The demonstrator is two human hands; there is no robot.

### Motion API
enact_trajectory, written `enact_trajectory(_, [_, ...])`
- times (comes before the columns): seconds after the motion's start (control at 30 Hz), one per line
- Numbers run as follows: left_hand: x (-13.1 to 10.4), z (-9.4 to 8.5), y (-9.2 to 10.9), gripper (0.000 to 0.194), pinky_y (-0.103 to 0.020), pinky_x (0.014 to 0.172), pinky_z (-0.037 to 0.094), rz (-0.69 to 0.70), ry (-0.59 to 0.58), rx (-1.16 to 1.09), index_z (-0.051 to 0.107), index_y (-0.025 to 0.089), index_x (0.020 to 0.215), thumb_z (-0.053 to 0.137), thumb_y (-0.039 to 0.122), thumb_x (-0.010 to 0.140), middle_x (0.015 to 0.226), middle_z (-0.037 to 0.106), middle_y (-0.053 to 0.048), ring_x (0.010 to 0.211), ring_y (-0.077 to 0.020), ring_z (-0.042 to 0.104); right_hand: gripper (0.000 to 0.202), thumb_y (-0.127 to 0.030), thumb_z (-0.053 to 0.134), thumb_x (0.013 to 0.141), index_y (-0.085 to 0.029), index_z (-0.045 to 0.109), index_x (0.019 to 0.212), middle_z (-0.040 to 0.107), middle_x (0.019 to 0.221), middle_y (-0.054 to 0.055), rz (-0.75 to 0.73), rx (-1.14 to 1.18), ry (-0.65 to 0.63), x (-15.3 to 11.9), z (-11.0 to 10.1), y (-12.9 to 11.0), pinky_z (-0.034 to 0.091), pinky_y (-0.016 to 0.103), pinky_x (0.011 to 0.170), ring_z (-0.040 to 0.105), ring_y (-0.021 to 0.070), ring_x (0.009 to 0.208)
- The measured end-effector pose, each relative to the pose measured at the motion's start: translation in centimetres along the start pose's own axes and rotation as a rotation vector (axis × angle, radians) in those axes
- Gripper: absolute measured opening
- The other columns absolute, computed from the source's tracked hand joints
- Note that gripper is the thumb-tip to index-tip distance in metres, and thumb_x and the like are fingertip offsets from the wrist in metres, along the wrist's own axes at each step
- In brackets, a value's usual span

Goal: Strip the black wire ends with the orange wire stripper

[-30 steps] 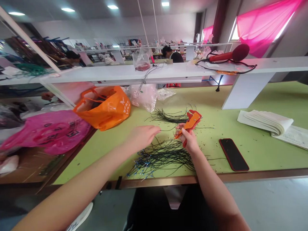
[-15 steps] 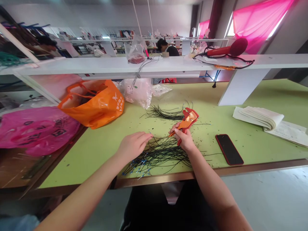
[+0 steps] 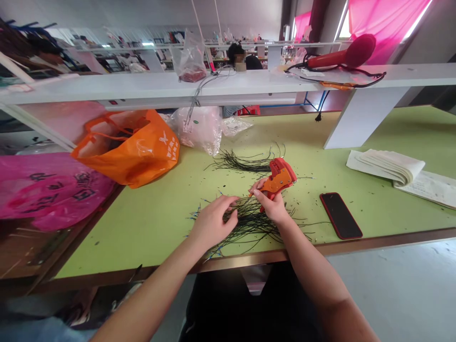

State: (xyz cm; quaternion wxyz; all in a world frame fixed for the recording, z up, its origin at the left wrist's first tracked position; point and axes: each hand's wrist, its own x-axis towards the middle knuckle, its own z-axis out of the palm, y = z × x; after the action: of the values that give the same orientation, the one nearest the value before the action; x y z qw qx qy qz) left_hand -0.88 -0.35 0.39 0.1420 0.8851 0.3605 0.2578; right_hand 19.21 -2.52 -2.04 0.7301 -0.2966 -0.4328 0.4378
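My right hand (image 3: 272, 202) is wrapped round the handles of an orange and red wire stripper (image 3: 280, 179), its head pointing up and away from me. Beside it, my left hand (image 3: 215, 221) lies over a loose pile of thin black wires (image 3: 252, 222), thumb and fingers apart. Its fingertips reach the upper edge of the pile; I see nothing gripped in them. Blue and silvery tips show at the left ends of the wires. A second, smaller bundle of black wires (image 3: 242, 163) lies behind the stripper.
A phone (image 3: 341, 215) and folded papers (image 3: 390, 166) lie to the right. An orange bag (image 3: 142, 152), a pink bag (image 3: 53, 190) and clear plastic bags (image 3: 203, 126) stand left and back. A white shelf (image 3: 142, 88) crosses above, bearing a red hair dryer (image 3: 338, 57). Black offcuts dot the table.
My left hand has gone from a pinch to spread fingers and shifted slightly right and down over the wires. The stripper has turned a little in my right hand. The view has tilted slightly.
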Motion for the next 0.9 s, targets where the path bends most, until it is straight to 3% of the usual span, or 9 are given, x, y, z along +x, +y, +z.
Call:
enact_trajectory(0.2, [1.9,1.6,2.4,0.030,-0.035,0.079,0.054,0.019,0.095,0.029,0.073,0.023,0.102,0.047,0.038,0.103,0.086,0.074,-0.007,0.081,-0.0223,0.069,0.023,-0.035,0.081,0.083,-0.024,0.062,0.089,0.065,0.083,-0.001,0.025,-0.037,-0.038,-0.1,0.0,-0.2,0.054,0.032,0.078,0.060,0.0164,0.078])
enact_trajectory(0.47, [1.8,1.7,1.2,0.030,-0.033,0.085,0.055,-0.109,0.137,-0.188,0.075,0.024,0.098,0.049,0.038,0.103,0.098,0.079,-0.007,0.087,-0.0222,0.072,0.024,-0.032,0.083,0.081,-0.023,0.064,0.091,0.069,0.089,0.002,0.059,0.059,-0.090,-0.3,-0.3,-0.9,0.056,0.037,0.088,0.066,0.0189,0.087])
enact_trajectory(0.57, [1.9,2.8,1.3,0.029,-0.035,0.087,0.054,-0.109,0.067,-0.094,0.076,0.026,0.101,0.049,0.037,0.103,0.101,0.079,-0.008,0.092,-0.0244,0.072,0.026,-0.034,0.084,0.077,-0.023,0.064,0.090,0.067,0.086,0.003,0.027,0.140,0.028,0.1,-0.9,-1.5,0.057,0.040,0.086,0.065,0.0195,0.082])
enact_trajectory(0.67, [2.7,5.4,2.4,0.028,-0.037,0.085,0.053,-0.085,-0.078,-0.039,0.078,0.026,0.096,0.052,0.035,0.102,0.096,0.077,-0.010,0.092,-0.0271,0.071,0.026,-0.035,0.082,0.075,-0.025,0.062,0.086,0.062,0.082,0.000,-0.052,0.221,0.178,0.8,-1.8,-2.5,0.057,0.040,0.083,0.061,0.0172,0.075])
enact_trajectory(0.8, [4.0,8.9,4.2,0.027,-0.042,0.082,0.051,-0.017,-0.179,-0.128,0.077,0.023,0.086,0.059,0.038,0.099,0.088,0.073,-0.015,0.089,-0.0318,0.068,0.025,-0.033,0.079,0.073,-0.026,0.057,0.082,0.056,0.079,-0.002,-0.093,0.224,0.274,1.4,-2.7,-3.8,0.057,0.039,0.080,0.056,0.0162,0.072])
enact_trajectory(0.9, [5.6,9.8,4.2,0.021,-0.044,0.089,0.050,0.044,-0.226,-0.272,0.078,0.024,0.100,0.067,0.041,0.095,0.101,0.073,-0.015,0.100,-0.0337,0.065,0.025,-0.032,0.078,0.073,-0.026,0.056,0.081,0.054,0.078,-0.002,-0.107,0.210,0.311,1.4,-3.0,-4.4,0.058,0.039,0.080,0.055,0.0164,0.072])
